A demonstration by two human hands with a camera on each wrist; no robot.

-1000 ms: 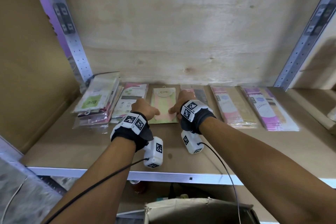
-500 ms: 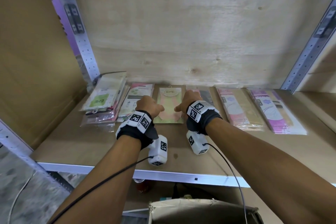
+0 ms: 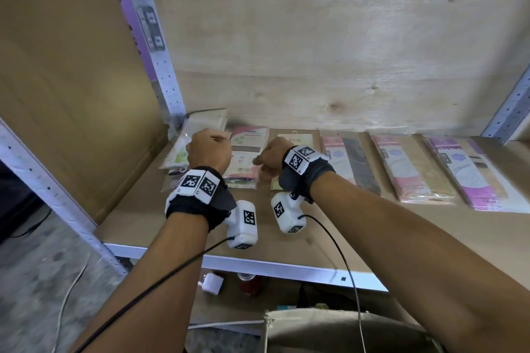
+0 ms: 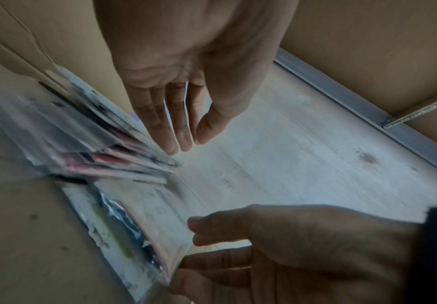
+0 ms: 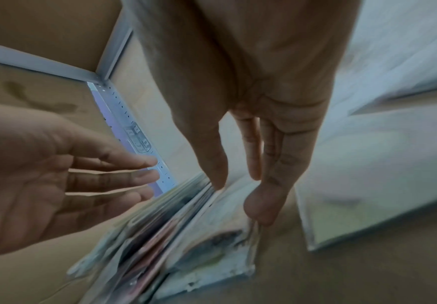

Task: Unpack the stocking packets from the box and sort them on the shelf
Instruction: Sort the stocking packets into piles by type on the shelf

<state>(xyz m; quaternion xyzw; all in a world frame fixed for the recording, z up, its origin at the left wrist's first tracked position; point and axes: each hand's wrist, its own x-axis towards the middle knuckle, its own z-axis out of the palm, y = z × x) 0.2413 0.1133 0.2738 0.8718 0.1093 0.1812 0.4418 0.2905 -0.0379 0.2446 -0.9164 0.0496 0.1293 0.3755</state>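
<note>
left hand (image 3: 208, 149): hovering over the leftmost stack of packets (image 3: 183, 149) at the back left of the shelf (image 3: 143, 218); in the left wrist view its fingers (image 4: 160, 131) are reaching straight out with the tips at the edge of that stack, spread loosely and pinching nothing.
right hand (image 3: 271, 155): hanging just beside the left one, over the second packet pile (image 3: 243, 160); in the right wrist view its fingers (image 5: 269, 164) are pointing down, relaxed and holding nothing, the tips close to the pile, though whether they are touching it is blurred.
stocking packets: lying flat in a row along the back of the shelf, from the left stack to a yellow-green packet (image 3: 298, 140), a pink and dark packet (image 3: 352, 163), a pink packet (image 3: 407, 169) and a purple packet (image 3: 470, 172) at the right.
box (image 3: 338, 329): sitting below the shelf edge, at the bottom of the head view, partly hidden by the right arm.
under the shelf: a white plug (image 3: 210, 284) and a red can (image 3: 249, 284) are lying on the lower level.
</note>
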